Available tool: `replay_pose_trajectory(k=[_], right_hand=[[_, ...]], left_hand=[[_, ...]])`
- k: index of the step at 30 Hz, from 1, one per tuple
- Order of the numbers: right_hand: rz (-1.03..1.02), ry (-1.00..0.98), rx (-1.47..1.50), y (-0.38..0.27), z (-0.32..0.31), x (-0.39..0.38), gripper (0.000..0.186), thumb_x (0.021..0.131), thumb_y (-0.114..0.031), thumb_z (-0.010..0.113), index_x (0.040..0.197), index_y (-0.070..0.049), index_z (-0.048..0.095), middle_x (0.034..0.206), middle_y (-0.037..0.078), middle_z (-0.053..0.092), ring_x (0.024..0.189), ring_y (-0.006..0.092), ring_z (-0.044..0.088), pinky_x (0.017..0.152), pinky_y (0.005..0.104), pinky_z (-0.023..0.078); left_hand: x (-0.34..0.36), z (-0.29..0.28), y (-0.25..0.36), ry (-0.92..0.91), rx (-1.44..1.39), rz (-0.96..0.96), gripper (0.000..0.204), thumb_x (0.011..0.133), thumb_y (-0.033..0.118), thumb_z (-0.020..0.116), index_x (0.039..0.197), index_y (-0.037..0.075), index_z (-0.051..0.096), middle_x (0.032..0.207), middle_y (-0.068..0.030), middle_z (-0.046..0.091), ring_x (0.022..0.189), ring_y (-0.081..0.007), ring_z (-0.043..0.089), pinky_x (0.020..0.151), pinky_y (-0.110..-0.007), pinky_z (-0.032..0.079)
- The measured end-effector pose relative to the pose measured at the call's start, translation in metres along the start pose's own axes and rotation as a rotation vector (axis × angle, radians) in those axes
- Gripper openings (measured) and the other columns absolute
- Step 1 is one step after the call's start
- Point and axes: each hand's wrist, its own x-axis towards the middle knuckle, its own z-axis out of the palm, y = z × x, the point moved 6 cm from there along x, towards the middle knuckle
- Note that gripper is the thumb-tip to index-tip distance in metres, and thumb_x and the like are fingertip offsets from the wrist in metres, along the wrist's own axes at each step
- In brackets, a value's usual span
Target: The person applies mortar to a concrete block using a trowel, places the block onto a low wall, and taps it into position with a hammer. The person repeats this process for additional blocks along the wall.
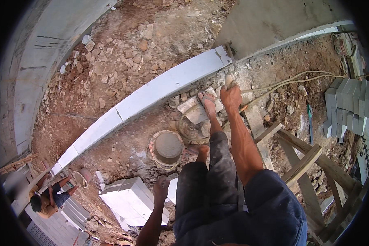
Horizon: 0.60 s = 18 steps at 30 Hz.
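At the far left, a co-worker (44,201) sits low beside a bucket (82,177). From near there a row of white blocks (151,97) curves across the rubble ground (123,53), its far end meeting a grey slab (270,28). Below the row stands a stack of white blocks (129,199); the left hand (161,190) hangs just beside it, fingers curled, and whether it grips anything I cannot tell. Near it sits a round bucket (167,147) filled with grey mortar. Right of that, the right hand (231,97) is closed around the handle of a trowel (229,80), whose blade is at the row's far end. Further right come pale hoses (293,78), a wooden trestle (303,164) and stacked grey blocks (348,102).
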Motion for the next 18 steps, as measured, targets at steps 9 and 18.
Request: replay_pose_trajectory(k=[9,18], right_hand=[[-0.052,-0.089,-0.073,0.005,-0.016,0.019,0.033,0.081,-0.026,0.065,0.093,0.005,0.064,0.093,0.027,0.064,0.086,0.0431,0.064,0.077,0.0483,0.051],[-0.145,-0.041,-0.103,0.035,-0.008,0.038,0.036,0.082,-0.03,0.065,0.091,0.005,0.063,0.088,0.026,0.065,0.084,0.0432,0.064,0.075,0.0475,0.05]], left_hand=[[0.001,0.019,0.01,-0.045,-0.023,-0.017,0.027,0.084,0.02,0.065,0.103,0.0,0.066,0.094,-0.0202,0.067,0.086,-0.0312,0.067,0.076,-0.038,0.052],[0.009,0.015,0.013,-0.051,-0.002,-0.051,0.027,0.085,0.017,0.063,0.106,0.001,0.066,0.097,-0.0197,0.068,0.087,-0.0307,0.067,0.077,-0.038,0.052]])
